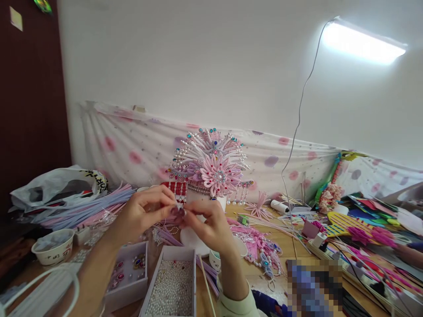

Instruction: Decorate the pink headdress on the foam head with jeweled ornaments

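Observation:
My left hand (142, 213) and my right hand (209, 223) meet fingertip to fingertip above the table. Both are closed in a pinch around something small and pale, mostly covered by the fingers, so its kind does not show. Just behind them stands a beaded headdress (220, 175) with a large pink flower, white pearl-tipped sprays and hanging pearl strands. Below the hands, a white box (194, 281) holds many small pearl beads. Left of that, a second white box (145, 275) contains red and dark jewelled pieces, partly hidden by my left forearm.
Lilac and pink fuzzy stems (95, 204) lie at the left, near a paper bowl (53, 248) and a plastic bag (59, 187). Pink tasselled ornaments (254, 246) spread to the right. Farther right are a power strip (355, 268), cables and a person's hand (408, 255).

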